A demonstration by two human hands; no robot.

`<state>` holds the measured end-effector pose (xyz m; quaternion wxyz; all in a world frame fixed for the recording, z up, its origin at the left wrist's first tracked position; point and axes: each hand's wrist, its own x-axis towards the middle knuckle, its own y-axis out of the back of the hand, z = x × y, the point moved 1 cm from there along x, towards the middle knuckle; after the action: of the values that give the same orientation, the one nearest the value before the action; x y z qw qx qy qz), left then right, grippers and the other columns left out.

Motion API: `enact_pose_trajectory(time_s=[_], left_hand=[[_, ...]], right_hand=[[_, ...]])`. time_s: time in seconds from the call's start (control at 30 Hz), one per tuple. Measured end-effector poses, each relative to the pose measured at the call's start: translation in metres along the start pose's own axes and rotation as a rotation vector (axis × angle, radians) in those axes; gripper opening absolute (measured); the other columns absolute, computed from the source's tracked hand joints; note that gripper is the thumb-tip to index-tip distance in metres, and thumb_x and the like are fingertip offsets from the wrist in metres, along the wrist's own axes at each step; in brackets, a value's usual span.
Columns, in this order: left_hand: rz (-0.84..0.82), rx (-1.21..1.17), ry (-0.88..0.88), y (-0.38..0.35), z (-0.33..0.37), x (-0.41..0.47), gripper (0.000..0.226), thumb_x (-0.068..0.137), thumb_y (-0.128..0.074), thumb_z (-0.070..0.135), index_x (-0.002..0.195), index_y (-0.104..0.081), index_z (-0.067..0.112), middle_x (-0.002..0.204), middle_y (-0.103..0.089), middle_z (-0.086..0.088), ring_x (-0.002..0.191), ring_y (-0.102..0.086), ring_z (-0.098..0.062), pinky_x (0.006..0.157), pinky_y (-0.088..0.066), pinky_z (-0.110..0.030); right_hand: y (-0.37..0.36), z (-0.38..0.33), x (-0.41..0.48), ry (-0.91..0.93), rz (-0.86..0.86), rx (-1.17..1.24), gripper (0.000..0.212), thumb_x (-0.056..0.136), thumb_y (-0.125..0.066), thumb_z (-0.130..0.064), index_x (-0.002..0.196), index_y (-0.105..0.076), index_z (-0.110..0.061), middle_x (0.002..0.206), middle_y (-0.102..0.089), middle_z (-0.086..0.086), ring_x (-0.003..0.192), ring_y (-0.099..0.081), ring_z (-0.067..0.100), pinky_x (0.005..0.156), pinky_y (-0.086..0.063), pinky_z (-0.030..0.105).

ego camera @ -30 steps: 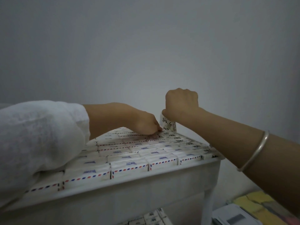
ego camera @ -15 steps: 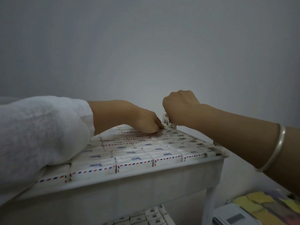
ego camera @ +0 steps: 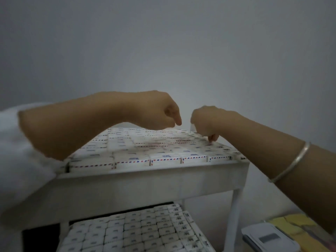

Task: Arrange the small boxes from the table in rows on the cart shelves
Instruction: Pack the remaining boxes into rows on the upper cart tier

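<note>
white small boxes [ego camera: 164,159] edged with red and blue dashes cover the top shelf [ego camera: 145,180] of a pale cart, packed edge to edge in flat rows right up to the front rim. more boxes of the same kind [ego camera: 141,231] fill the lower shelf [ego camera: 63,226] in close rows, their printed faces turned up.

both arms reach over the top shelf toward its far side. the left hand [ego camera: 160,111] hangs just above the boxes without touching them; its fingers are loosely curled, one finger points down, and it carries nothing. the right hand [ego camera: 207,121] is just beside it, lower and over the far right part of the shelf. its fingers are curled under, and the fingertips [ego camera: 211,138] come down onto the box tops there. a sliver of white shows at the left edge of this hand, possibly the side of a box, but the blur and the hand itself hide it, so i cannot tell whether it grasps a box or only presses on the row.

a thin silver bangle [ego camera: 289,164] circles the right forearm, and a white sleeve [ego camera: 18,153] covers the left upper arm. a plain grey wall [ego camera: 163,51] stands behind the cart. at the lower right, beside the cart leg [ego camera: 234,215], lie a white and grey object [ego camera: 267,237] and some yellow sheets [ego camera: 294,226], too blurred to name.
</note>
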<state>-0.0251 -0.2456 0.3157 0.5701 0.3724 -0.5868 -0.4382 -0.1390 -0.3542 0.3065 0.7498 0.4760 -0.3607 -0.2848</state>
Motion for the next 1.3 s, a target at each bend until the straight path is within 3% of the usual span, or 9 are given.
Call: enact_pose_trajectory(time_s=[0.07, 0.13, 0.33, 0.43, 0.5, 0.67, 0.93, 1.13, 1.3], left_hand=[[0.126, -0.044, -0.038, 0.007, 0.006, -0.034, 0.027, 0.093, -0.05, 0.017, 0.094, -0.07, 0.036, 0.089, -0.069, 0.02, 0.071, -0.058, 0.014, 0.06, -0.037, -0.001], [0.25, -0.076, -0.091, 0.004, 0.015, -0.073, 0.026, 0.09, -0.052, 0.014, 0.085, -0.07, 0.032, 0.079, -0.07, 0.014, 0.051, -0.053, 0.013, 0.05, -0.036, -0.003], [0.43, -0.104, -0.085, -0.035, 0.021, -0.199, 0.02, 0.083, -0.05, 0.022, 0.081, -0.068, 0.031, 0.071, -0.066, 0.016, 0.062, -0.059, -0.004, 0.054, -0.04, -0.013], [0.455, -0.16, 0.051, -0.076, 0.001, -0.272, 0.018, 0.087, -0.051, 0.024, 0.085, -0.066, 0.033, 0.074, -0.065, 0.02, 0.061, -0.06, 0.0, 0.053, -0.042, -0.012], [0.436, -0.219, 0.249, -0.111, -0.021, -0.319, 0.019, 0.088, -0.054, 0.021, 0.087, -0.066, 0.035, 0.077, -0.066, 0.02, 0.062, -0.062, -0.004, 0.056, -0.051, -0.027], [0.384, -0.164, 0.648, -0.176, -0.074, -0.418, 0.033, 0.088, -0.059, 0.008, 0.095, -0.064, 0.04, 0.095, -0.064, 0.023, 0.085, -0.059, 0.006, 0.077, -0.052, -0.026], [0.298, -0.126, 1.17, -0.216, -0.135, -0.506, 0.047, 0.099, -0.042, 0.014, 0.146, -0.038, 0.015, 0.149, -0.039, -0.005, 0.134, -0.039, -0.022, 0.111, -0.033, -0.04], [0.218, -0.226, 1.241, -0.226, -0.154, -0.516, 0.058, 0.099, -0.039, 0.047, 0.152, -0.026, 0.026, 0.162, -0.009, -0.004, 0.146, -0.02, -0.029, 0.116, -0.019, -0.047], [0.102, -0.107, 1.213, -0.215, -0.168, -0.509, 0.066, 0.094, -0.052, 0.046, 0.152, -0.026, 0.026, 0.152, -0.037, -0.002, 0.137, -0.035, -0.025, 0.11, -0.031, -0.046]], right_hand=[[0.006, -0.008, -0.017, 0.092, 0.364, 0.245, 0.039, 0.093, -0.047, -0.007, 0.124, -0.061, -0.025, 0.113, -0.065, -0.003, 0.084, -0.063, 0.015, 0.081, -0.051, 0.033], [0.004, -0.03, -0.051, 0.294, 0.619, 0.665, 0.021, 0.094, -0.054, -0.02, 0.106, -0.065, -0.034, 0.102, -0.068, -0.013, 0.065, -0.055, 0.001, 0.071, -0.048, 0.029], [-0.046, -0.108, -0.155, 0.45, 0.948, 1.166, 0.005, 0.091, -0.062, -0.017, 0.094, -0.059, -0.02, 0.075, -0.06, -0.012, 0.056, -0.054, 0.014, 0.056, -0.043, 0.024], [-0.092, -0.159, -0.192, 0.528, 0.749, 1.21, 0.005, 0.092, -0.06, -0.02, 0.096, -0.062, -0.024, 0.075, -0.06, -0.014, 0.057, -0.056, 0.01, 0.055, -0.045, 0.022], [-0.127, -0.2, -0.211, 0.65, 0.468, 1.096, 0.011, 0.093, -0.058, -0.023, 0.1, -0.065, -0.027, 0.082, -0.064, -0.017, 0.063, -0.06, 0.005, 0.062, -0.05, 0.027], [-0.189, -0.272, -0.236, 0.706, 0.089, 0.746, 0.038, 0.095, -0.047, -0.019, 0.13, -0.054, -0.033, 0.129, -0.057, -0.011, 0.11, -0.059, 0.013, 0.086, -0.048, 0.034], [-0.208, -0.336, -0.25, 0.536, -0.172, 0.299, 0.061, 0.1, -0.036, -0.027, 0.154, -0.014, -0.01, 0.161, -0.006, 0.016, 0.144, -0.022, 0.033, 0.103, -0.038, 0.042], [-0.201, -0.327, -0.248, 0.554, -0.286, 0.431, 0.064, 0.092, -0.045, -0.04, 0.15, -0.024, -0.02, 0.151, -0.029, 0.003, 0.132, -0.039, 0.027, 0.102, -0.042, 0.04], [-0.193, -0.323, -0.234, 0.612, -0.265, 0.497, 0.052, 0.097, -0.048, -0.043, 0.146, -0.035, -0.031, 0.146, -0.04, -0.003, 0.129, -0.045, 0.022, 0.102, -0.042, 0.039]])
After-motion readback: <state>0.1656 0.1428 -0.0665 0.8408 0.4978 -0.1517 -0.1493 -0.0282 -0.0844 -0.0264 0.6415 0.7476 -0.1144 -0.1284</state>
